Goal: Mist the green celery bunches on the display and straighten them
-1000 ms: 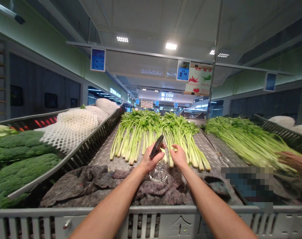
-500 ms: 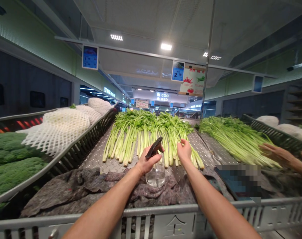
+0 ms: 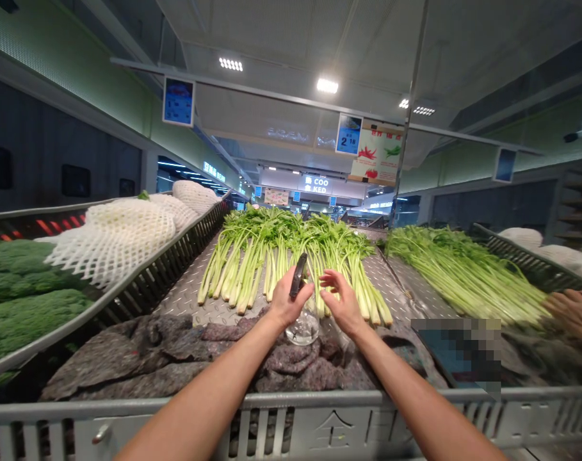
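My left hand is closed round a clear spray bottle with a black trigger head, held above the near end of the celery bunches. My right hand hovers just right of the bottle with its fingers spread, open, over the celery stalk ends. The celery lies in rows on a ridged metal display tray. Grey damp cloths cover the tray's near end under my forearms.
Broccoli fills the left bin; white foam-netted produce lies behind it. A mirror panel on the right repeats the celery, and another person's hand shows at the right edge. A slotted metal rail runs along the front.
My right hand has let go of the celery stalks and drawn back toward the bottle, fingers spreading. The left hand has tilted the bottle's trigger head more upright. The hand at right withdrew toward the edge.
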### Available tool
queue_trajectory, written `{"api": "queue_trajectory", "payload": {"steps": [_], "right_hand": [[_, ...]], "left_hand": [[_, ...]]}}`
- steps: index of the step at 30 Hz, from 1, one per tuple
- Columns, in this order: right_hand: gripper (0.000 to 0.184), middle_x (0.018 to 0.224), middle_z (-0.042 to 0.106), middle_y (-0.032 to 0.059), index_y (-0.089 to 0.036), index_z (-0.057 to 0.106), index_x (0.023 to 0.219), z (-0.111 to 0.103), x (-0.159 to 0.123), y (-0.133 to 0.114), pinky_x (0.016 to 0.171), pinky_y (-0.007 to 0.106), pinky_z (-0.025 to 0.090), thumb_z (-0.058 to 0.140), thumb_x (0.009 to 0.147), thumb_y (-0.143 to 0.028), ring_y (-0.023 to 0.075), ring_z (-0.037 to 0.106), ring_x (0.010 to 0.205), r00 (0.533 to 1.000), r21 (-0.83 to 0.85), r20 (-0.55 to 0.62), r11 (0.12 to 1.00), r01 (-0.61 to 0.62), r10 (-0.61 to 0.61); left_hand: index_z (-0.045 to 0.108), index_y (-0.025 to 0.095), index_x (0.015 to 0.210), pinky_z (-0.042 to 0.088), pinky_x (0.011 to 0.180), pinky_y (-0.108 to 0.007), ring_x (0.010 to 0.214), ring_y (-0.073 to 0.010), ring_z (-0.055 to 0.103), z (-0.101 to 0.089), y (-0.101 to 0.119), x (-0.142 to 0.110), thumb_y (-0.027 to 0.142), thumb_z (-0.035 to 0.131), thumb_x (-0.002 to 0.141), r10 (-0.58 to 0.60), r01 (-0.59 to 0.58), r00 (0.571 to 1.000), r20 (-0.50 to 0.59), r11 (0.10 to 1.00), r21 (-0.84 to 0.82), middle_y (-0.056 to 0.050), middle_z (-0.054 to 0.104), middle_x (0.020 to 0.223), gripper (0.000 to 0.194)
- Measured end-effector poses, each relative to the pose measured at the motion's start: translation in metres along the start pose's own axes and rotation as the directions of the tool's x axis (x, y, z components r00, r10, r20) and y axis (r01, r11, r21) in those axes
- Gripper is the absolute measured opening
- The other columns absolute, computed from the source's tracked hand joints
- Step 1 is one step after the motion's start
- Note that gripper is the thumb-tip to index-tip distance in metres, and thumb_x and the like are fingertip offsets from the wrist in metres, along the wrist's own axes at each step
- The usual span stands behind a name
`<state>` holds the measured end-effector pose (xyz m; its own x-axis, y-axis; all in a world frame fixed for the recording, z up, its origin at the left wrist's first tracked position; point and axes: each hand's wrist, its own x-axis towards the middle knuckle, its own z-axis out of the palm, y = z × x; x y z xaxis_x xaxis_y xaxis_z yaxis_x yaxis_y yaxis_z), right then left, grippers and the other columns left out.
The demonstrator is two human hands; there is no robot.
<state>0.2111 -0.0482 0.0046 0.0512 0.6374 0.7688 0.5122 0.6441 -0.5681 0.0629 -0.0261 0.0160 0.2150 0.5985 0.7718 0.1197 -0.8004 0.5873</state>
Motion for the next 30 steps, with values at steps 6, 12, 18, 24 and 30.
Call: {"api": "queue_trajectory", "payload": {"steps": [6,12,18,24,30], "right_hand": [[0.068,0.115,0.051,0.0073,-0.019,0.031,0.125,0.029,0.0,-0.011,0.088,0.034,0.039,0.057,0.062,-0.019,0.0167,0.051,0.102,0.944,0.207,0.316,0.965,-0.164,0.093],[0.07,0.105,0.057,0.005,-0.018,0.032,0.124,0.033,-0.001,-0.008,0.084,0.03,0.041,0.056,0.059,-0.018,0.014,0.055,0.09,0.964,0.279,0.252,0.948,-0.154,0.082],[0.034,0.067,0.057,-0.0005,-0.014,0.053,0.093,0.008,0.001,-0.007,0.059,0.025,0.043,0.055,0.06,-0.025,0.0121,0.052,0.06,0.985,-0.005,0.01,0.985,-0.171,0.171],[0.028,0.058,0.054,-0.0021,-0.014,0.059,0.083,-0.039,-0.001,0.014,0.052,0.023,0.039,0.054,0.061,-0.03,0.0123,0.049,0.054,0.867,0.085,-0.399,0.953,-0.29,0.299],[0.033,0.081,0.06,-0.0017,-0.02,0.06,0.089,-0.06,0.0,0.038,0.067,0.025,0.042,0.056,0.057,-0.026,0.0145,0.053,0.074,0.705,0.194,-0.635,0.948,-0.251,0.316]], "left_hand": [[0.048,0.016,0.09,0.04,0.074,-0.032,0.08,-0.0162,0.051,0.012,-0.015,0.006,0.039,0.052,0.068,-0.179,0.177,0.98,-0.088,0.984,-0.029,-0.002,0.051,0.083,0.032],[0.041,0.013,0.111,0.03,0.094,-0.039,0.108,-0.0234,0.041,0.014,-0.007,0.005,0.028,0.062,0.058,-0.236,0.244,0.964,0.126,0.968,-0.05,-0.011,0.047,0.109,0.059],[0.03,0.015,0.124,0.019,0.102,-0.041,0.123,-0.0245,0.027,0.006,-0.008,0.004,0.026,0.06,0.061,-0.152,0.182,0.963,0.221,0.975,-0.124,-0.013,0.032,0.132,0.07],[0.038,0.015,0.115,0.027,0.097,-0.042,0.113,-0.0231,0.04,-0.016,-0.026,0.009,0.025,0.057,0.063,-0.142,0.143,0.987,-0.072,0.989,0.022,-0.012,0.044,0.121,0.057],[0.042,0.014,0.108,0.032,0.093,-0.039,0.106,-0.0217,0.045,-0.02,-0.033,0.013,0.025,0.055,0.064,-0.176,0.201,0.959,-0.224,0.975,0.096,-0.011,0.049,0.111,0.048]]}}
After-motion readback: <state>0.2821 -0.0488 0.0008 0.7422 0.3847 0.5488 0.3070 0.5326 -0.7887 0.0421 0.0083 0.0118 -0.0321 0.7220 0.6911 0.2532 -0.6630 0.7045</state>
